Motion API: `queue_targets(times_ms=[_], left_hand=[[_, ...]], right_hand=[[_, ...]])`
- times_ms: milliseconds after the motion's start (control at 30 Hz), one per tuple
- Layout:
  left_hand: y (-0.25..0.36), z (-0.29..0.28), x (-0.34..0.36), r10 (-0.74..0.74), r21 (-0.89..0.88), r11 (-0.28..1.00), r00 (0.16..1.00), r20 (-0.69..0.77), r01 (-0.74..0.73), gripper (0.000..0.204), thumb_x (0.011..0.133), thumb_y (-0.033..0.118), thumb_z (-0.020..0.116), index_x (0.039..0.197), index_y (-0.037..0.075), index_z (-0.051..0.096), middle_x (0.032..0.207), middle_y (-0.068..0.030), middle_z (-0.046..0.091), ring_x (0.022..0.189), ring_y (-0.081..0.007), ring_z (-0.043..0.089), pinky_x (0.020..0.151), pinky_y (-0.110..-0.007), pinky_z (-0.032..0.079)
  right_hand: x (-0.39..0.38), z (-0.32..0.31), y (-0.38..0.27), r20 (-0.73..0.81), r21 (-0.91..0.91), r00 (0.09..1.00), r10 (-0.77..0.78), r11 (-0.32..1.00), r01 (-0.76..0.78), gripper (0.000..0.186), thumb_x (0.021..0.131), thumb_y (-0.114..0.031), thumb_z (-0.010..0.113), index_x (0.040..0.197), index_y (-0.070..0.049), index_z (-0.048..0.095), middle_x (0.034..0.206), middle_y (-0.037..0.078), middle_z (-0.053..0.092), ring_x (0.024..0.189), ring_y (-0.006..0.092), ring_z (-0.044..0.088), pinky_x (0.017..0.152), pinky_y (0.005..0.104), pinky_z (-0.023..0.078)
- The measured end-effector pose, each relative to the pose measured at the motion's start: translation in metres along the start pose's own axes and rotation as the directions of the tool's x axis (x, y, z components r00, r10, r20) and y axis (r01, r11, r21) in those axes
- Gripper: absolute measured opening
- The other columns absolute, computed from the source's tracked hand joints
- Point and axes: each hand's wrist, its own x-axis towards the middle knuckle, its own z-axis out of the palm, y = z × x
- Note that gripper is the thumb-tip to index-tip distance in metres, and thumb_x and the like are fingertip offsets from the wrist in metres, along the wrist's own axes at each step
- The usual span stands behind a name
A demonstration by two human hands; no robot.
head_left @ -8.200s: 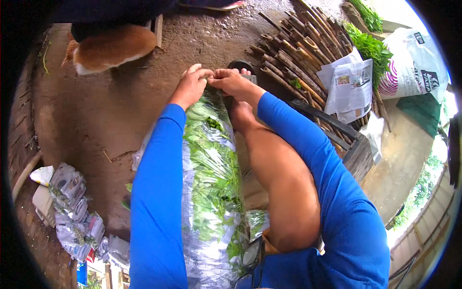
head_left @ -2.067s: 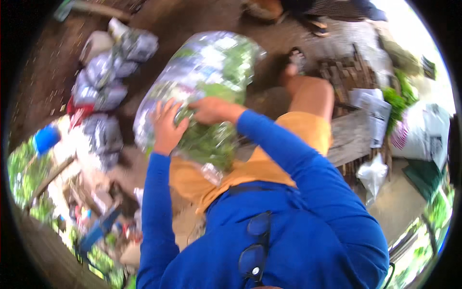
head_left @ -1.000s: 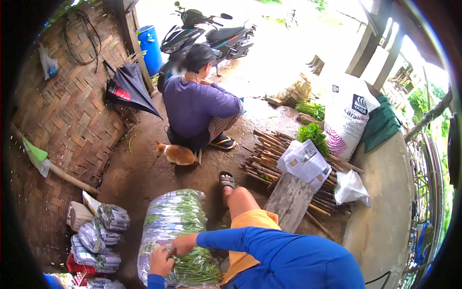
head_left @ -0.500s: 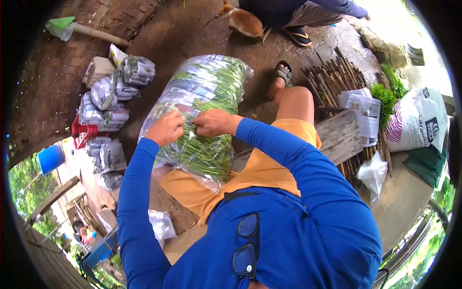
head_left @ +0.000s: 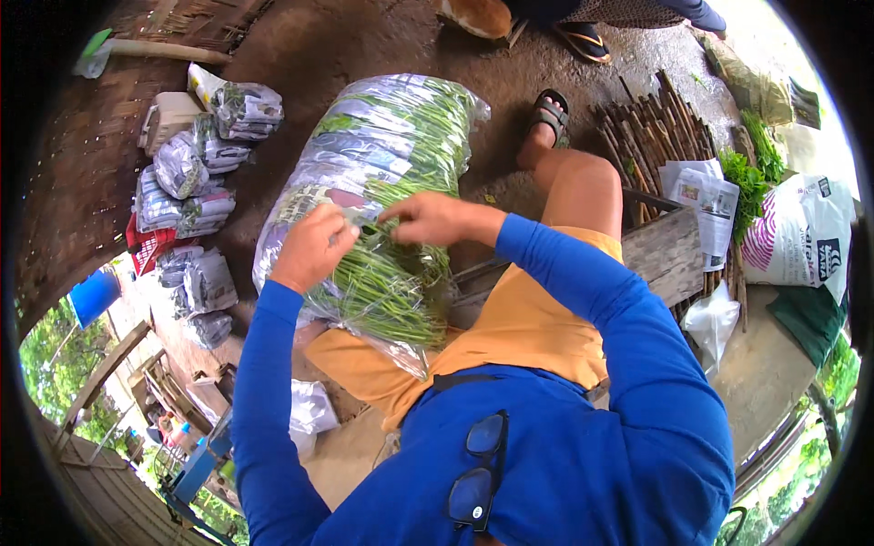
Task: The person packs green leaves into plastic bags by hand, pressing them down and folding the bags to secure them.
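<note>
A large clear plastic bag (head_left: 401, 114) lies tilted between my legs, packed with green stalks (head_left: 391, 282) and newspaper-wrapped bundles (head_left: 350, 150). My left hand (head_left: 314, 246) is over the bag's left side, thumb and fingers pinched together; what they hold is too small to make out. Opposite it, my right hand (head_left: 435, 220) is over the stalks with curled fingers, its fingertips close to the left hand's. A small dark spot shows between the two hands. What the right fingertips grip, if anything, is hidden.
Newspaper-wrapped packs (head_left: 209, 282) are piled at the left near a red crate (head_left: 150, 244). To the right are cut sticks (head_left: 651, 136), a wooden board (head_left: 665, 255), newspaper sheets (head_left: 706, 200), leafy greens (head_left: 745, 187) and a white sack (head_left: 797, 232). Another person's sandalled foot (head_left: 583, 41) is beyond.
My right hand has moved right, away from my left hand, and its fingers have loosened somewhat. The left hand stays pinched. The view has shifted slightly, and my right knee appears farther right.
</note>
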Motion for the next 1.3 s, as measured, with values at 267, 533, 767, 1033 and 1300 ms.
queue_targets(times_ms=[267,533,767,1033,1300], left_hand=[[-0.085,0.055,0.118,-0.129,0.166,0.974,0.981,-0.142,0.152,0.031,0.086,0.031,0.069,0.107,0.008,0.070,0.122,-0.0153,0.063,0.113,-0.0358,0.060,0.095,-0.048,0.047],[-0.115,0.094,0.126,-0.283,0.297,0.911,0.957,-0.060,0.287,0.039,0.077,0.029,0.068,0.115,0.022,0.072,0.140,-0.0123,0.055,0.128,-0.0350,0.052,0.104,-0.053,0.040],[-0.111,0.089,0.120,-0.275,0.254,0.928,0.961,-0.028,0.273,0.041,0.075,0.017,0.067,0.116,0.020,0.072,0.142,-0.0198,0.054,0.127,-0.0376,0.053,0.109,-0.045,0.040],[-0.122,0.092,0.126,-0.212,0.201,0.955,0.976,-0.047,0.217,0.039,0.077,0.018,0.064,0.115,0.024,0.072,0.138,-0.0150,0.057,0.124,-0.0364,0.055,0.106,-0.046,0.042],[-0.112,0.091,0.113,-0.254,0.200,0.945,0.965,-0.057,0.261,0.034,0.077,0.018,0.065,0.109,0.024,0.074,0.130,-0.0114,0.061,0.121,-0.0349,0.055,0.103,-0.047,0.043]], right_hand=[[0.059,-0.032,0.081,-0.173,-0.222,0.954,0.244,0.934,-0.279,0.049,0.088,-0.019,0.053,0.137,-0.022,0.060,0.123,0.017,0.067,0.113,0.0345,0.063,0.098,0.0426,0.049],[0.081,-0.022,0.091,-0.087,-0.257,0.983,0.162,0.950,-0.179,0.056,0.084,-0.016,0.053,0.140,-0.020,0.056,0.107,0.023,0.070,0.097,0.0400,0.067,0.090,0.0471,0.051],[0.093,-0.010,0.094,-0.028,-0.269,0.989,0.142,0.952,-0.144,0.055,0.086,-0.019,0.055,0.140,-0.025,0.055,0.105,0.023,0.070,0.095,0.0395,0.068,0.088,0.0480,0.052],[0.103,-0.013,0.101,0.037,-0.272,0.987,0.157,0.952,-0.141,0.053,0.084,-0.020,0.051,0.136,-0.019,0.060,0.120,0.021,0.067,0.108,0.0367,0.066,0.097,0.0444,0.050],[0.114,-0.017,0.088,0.107,-0.488,0.989,0.098,0.872,-0.034,0.033,0.084,-0.022,0.056,0.112,-0.012,0.069,0.105,0.018,0.072,0.098,0.0361,0.070,0.084,0.0495,0.055]])
